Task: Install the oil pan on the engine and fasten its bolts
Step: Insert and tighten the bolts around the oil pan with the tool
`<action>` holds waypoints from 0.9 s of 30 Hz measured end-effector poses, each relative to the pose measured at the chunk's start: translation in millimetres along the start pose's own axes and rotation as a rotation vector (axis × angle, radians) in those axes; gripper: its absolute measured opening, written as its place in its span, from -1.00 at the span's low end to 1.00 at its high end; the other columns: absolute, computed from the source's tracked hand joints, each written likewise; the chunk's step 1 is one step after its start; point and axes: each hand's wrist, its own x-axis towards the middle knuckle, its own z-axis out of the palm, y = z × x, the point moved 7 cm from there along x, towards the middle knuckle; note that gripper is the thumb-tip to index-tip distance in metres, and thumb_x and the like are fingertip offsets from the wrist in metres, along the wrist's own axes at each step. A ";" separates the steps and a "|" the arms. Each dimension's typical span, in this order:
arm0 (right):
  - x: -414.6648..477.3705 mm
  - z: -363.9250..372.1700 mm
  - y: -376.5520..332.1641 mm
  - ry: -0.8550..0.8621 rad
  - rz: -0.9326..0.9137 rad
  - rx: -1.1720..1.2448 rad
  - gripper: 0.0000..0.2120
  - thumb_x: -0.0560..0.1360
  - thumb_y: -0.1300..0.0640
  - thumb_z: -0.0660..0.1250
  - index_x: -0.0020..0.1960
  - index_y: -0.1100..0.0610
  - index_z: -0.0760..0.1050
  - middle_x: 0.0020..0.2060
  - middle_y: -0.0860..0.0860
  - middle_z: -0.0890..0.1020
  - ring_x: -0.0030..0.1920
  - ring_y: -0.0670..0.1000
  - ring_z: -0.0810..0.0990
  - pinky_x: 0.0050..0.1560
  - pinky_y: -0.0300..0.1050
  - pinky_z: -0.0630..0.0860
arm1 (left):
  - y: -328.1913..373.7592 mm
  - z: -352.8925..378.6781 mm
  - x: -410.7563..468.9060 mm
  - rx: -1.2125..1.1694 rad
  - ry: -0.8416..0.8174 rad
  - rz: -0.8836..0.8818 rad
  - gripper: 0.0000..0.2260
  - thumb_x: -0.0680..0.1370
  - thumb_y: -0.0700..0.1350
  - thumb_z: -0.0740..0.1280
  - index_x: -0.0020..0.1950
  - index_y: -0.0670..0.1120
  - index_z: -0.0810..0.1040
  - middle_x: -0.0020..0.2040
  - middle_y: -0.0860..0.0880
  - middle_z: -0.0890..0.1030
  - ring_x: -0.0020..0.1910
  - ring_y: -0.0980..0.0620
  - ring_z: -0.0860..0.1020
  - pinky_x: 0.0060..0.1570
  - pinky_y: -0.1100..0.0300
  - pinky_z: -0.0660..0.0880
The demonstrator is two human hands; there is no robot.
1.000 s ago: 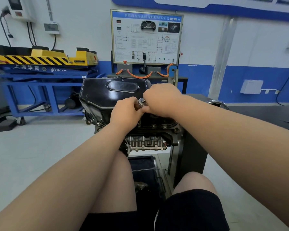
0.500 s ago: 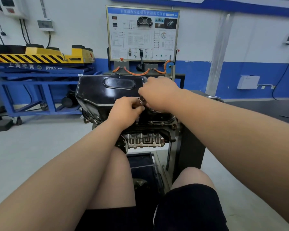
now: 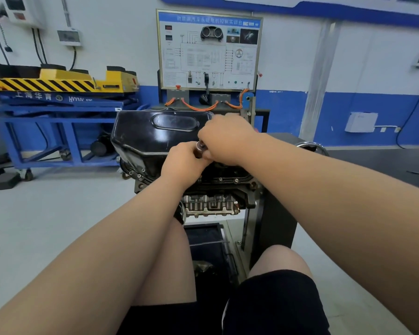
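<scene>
The left hand (image 3: 183,163) is curled round the dark lower part of a short silver-capped driver tool (image 3: 200,146). The right hand (image 3: 224,139) closes over it from the far side, fingertips pinching beside the cap. The tool's working end is hidden beneath both hands. The glossy black pressed-steel oil pan (image 3: 153,134) already sits on the upturned grey metal engine (image 3: 211,204), which is carried on a dark stand (image 3: 271,221). Small silver bolt heads (image 3: 236,180) show along the pan's near flange. The step in hand appears to be running down a bolt on that near edge. The next move probably calls for holding the tool square on the head while turning, then shifting to a neighbouring bolt.
</scene>
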 end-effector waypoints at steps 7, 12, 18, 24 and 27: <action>-5.1 8.4 7.7 -0.044 0.186 0.151 -0.62 0.53 -0.09 0.14 -0.37 0.08 0.25 -0.41 -0.03 0.33 -0.42 -0.02 0.32 -0.46 -0.14 0.19 | -2.3 -0.6 1.4 -0.019 0.054 -0.062 -0.86 0.45 -0.17 0.28 -0.28 -0.04 0.59 -0.49 0.06 0.53 -0.46 0.05 0.59 -0.53 0.32 0.42; -2.1 -1.4 -1.8 0.019 -0.115 -0.049 -0.86 0.54 0.08 0.21 0.00 0.09 0.52 -0.12 0.02 0.50 -0.05 0.05 0.41 -0.19 -0.05 0.23 | -6.2 7.1 3.6 -0.138 -0.079 -0.034 -0.81 0.49 -0.10 0.38 -0.32 0.10 0.55 -0.48 0.09 0.56 -0.49 0.09 0.60 -0.42 0.28 0.41; -7.0 11.1 17.6 -0.105 0.272 0.190 -0.53 0.50 -0.28 0.13 -0.37 0.05 0.19 -0.41 -0.02 0.28 -0.44 -0.03 0.25 -0.47 -0.16 0.13 | 1.7 -6.0 4.2 0.089 0.085 0.044 -0.90 0.44 -0.09 0.32 -0.23 -0.09 0.57 -0.42 0.07 0.50 -0.30 -0.11 0.55 -0.30 0.12 0.47; -5.7 -3.1 3.0 -0.067 -0.113 -0.068 -0.84 0.54 0.05 0.24 0.05 0.08 0.50 -0.12 0.02 0.50 -0.04 0.05 0.45 -0.19 -0.07 0.29 | 2.5 -0.3 1.7 0.083 -0.039 0.163 -0.92 0.50 -0.02 0.37 -0.11 -0.02 0.61 -0.39 0.14 0.53 -0.38 0.11 0.54 -0.23 0.08 0.54; -5.6 -4.4 1.3 -0.041 -0.080 -0.065 -0.87 0.53 0.03 0.23 -0.11 0.08 0.47 -0.17 -0.03 0.49 -0.04 0.06 0.49 -0.18 -0.08 0.25 | 4.3 -1.8 0.9 0.102 0.032 0.151 -0.91 0.48 0.00 0.36 -0.12 0.00 0.57 -0.32 0.13 0.53 -0.27 0.02 0.54 -0.23 0.09 0.50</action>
